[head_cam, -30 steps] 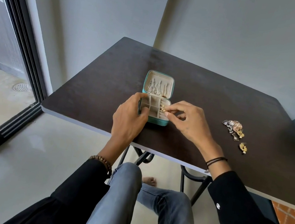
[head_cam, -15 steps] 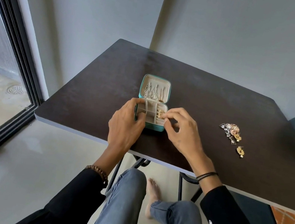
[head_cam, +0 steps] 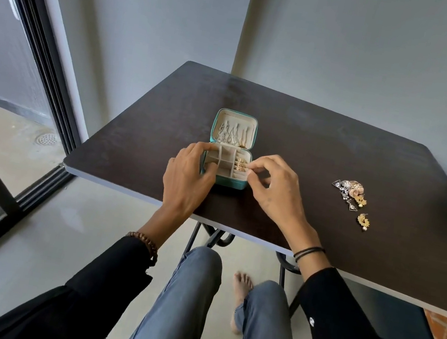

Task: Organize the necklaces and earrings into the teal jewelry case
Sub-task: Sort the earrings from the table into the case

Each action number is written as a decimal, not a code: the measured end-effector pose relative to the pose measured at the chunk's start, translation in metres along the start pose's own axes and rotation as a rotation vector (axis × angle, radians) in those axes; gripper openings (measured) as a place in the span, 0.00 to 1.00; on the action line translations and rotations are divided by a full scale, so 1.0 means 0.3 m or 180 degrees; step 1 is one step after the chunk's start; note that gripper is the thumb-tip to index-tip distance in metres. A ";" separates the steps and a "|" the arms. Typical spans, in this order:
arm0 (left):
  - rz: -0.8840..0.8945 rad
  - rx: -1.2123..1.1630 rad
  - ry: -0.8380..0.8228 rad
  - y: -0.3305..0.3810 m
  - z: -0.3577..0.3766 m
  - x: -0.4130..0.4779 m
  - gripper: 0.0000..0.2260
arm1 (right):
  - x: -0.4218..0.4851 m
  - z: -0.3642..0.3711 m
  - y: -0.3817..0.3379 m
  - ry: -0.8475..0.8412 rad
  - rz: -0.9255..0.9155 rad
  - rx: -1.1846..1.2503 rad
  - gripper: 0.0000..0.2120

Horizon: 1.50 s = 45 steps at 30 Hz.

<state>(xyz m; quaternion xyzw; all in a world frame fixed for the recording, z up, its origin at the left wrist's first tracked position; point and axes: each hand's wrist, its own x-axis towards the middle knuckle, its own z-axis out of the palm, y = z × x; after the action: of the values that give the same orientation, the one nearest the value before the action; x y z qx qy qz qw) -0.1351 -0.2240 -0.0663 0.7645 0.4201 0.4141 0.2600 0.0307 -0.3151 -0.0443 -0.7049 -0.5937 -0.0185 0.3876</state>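
The teal jewelry case (head_cam: 229, 183) lies open near the front edge of the dark table (head_cam: 310, 143). Several necklaces (head_cam: 231, 136) hang in its raised lid. Two gold earrings (head_cam: 240, 164) sit in the right column of the tray. My left hand (head_cam: 184, 180) grips the case's left side, with the thumb on the front corner and the index finger on the rim. My right hand (head_cam: 278, 191) is at the right rim, thumb and index fingertips pinching at the nearer gold earring. A pile of loose earrings (head_cam: 351, 190) and a single gold earring (head_cam: 363, 221) lie on the table to the right.
The table stands in a corner between grey walls, with a glass sliding door (head_cam: 4, 100) at the left. My legs in jeans (head_cam: 182, 311) are under the front edge beside the metal table legs (head_cam: 192, 235).
My right hand has drawn back a little to the tray's right rim, so the gold earrings show in their compartment. My left hand has kept its hold on the case.
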 end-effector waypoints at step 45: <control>0.0657 -0.0837 -0.1323 0.444 0.708 0.075 0.12 | -0.153 -0.474 0.631 0.0365 0.1106 -0.0239 0.14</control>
<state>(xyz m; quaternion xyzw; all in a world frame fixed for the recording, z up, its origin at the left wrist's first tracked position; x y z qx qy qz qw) 0.1096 -0.2834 -0.0687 0.8315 0.2202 0.3235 0.3942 0.2401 -0.4326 -0.0664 -0.8086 -0.4388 -0.0136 0.3917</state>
